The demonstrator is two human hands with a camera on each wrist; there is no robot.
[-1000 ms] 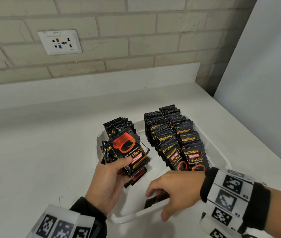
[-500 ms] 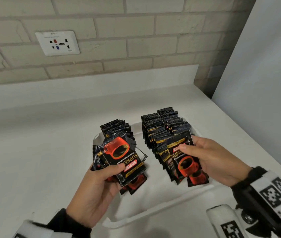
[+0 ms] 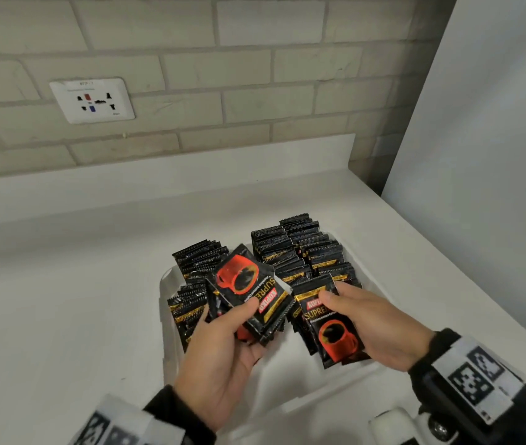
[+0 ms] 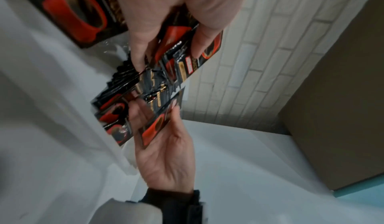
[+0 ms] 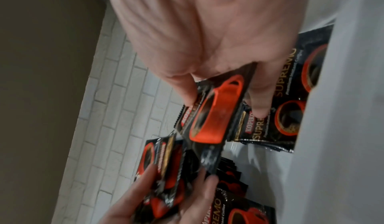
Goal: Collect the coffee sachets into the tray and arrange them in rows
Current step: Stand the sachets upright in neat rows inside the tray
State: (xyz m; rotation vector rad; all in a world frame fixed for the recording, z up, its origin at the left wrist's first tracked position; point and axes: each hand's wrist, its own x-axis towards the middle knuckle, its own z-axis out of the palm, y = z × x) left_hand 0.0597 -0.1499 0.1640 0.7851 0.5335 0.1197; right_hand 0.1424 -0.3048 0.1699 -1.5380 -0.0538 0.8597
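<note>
Now, step in hand: we judge we are feeding loose coffee sachets into the rows already standing in the tray point(image 3: 329, 391).
Left hand point(image 3: 223, 354): our fingers and thumb are curled round a loose bundle of sachets point(image 3: 250, 297), held above the tray's left side, the top one face up and tilted.
Right hand point(image 3: 374, 329): thumb and fingers pinch a single sachet point(image 3: 335, 329) at its upper part, its long axis running away from us, cup end nearest us.
Where the sachets lie: the right-hand rows point(image 3: 303, 248) stand packed on edge just beyond the pinched sachet; a shorter left row point(image 3: 199, 256) stands behind the bundle; all sit in the tray on the white desk point(image 3: 62, 300).
Relation that matters: the pinched sachet lies at the near end of the right rows, so the right hand is nearer; we judge a short forward tip would seat it.
Risk: the loose bundle could fan out or slip.
</note>
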